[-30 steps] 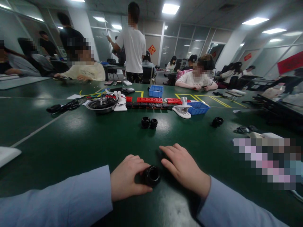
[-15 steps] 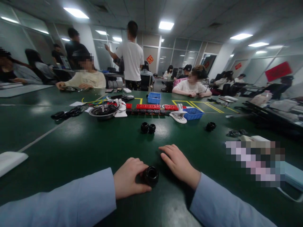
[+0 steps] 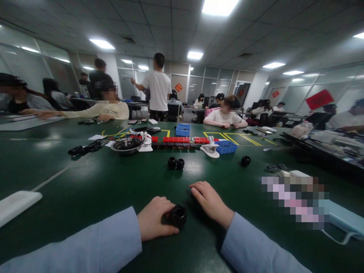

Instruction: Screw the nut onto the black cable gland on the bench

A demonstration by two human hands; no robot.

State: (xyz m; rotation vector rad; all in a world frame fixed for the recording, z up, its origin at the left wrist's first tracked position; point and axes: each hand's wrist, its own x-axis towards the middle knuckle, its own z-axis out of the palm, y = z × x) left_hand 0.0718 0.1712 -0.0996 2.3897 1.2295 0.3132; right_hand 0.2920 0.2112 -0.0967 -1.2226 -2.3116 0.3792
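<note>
My left hand (image 3: 155, 220) is curled around a black ring-shaped part (image 3: 178, 216) that rests on the dark green table (image 3: 93, 185) close to me. My right hand (image 3: 210, 203) lies palm down on the table just right of that part, fingers stretched out and holding nothing. Both arms wear light blue sleeves. Two more black parts (image 3: 175, 163) stand side by side farther out in the middle, and another black part (image 3: 245, 160) sits to the right.
A metal bowl with cables (image 3: 125, 144), red blocks in a row (image 3: 176, 140), a white clamp (image 3: 210, 149) and two blue bins (image 3: 226, 146) lie across the table's middle. A white pad (image 3: 15, 203) is at the left. Several people sit or stand beyond.
The view has tilted upward, showing more ceiling, so everything sits lower in frame. My hands have stayed in place around the black part.
</note>
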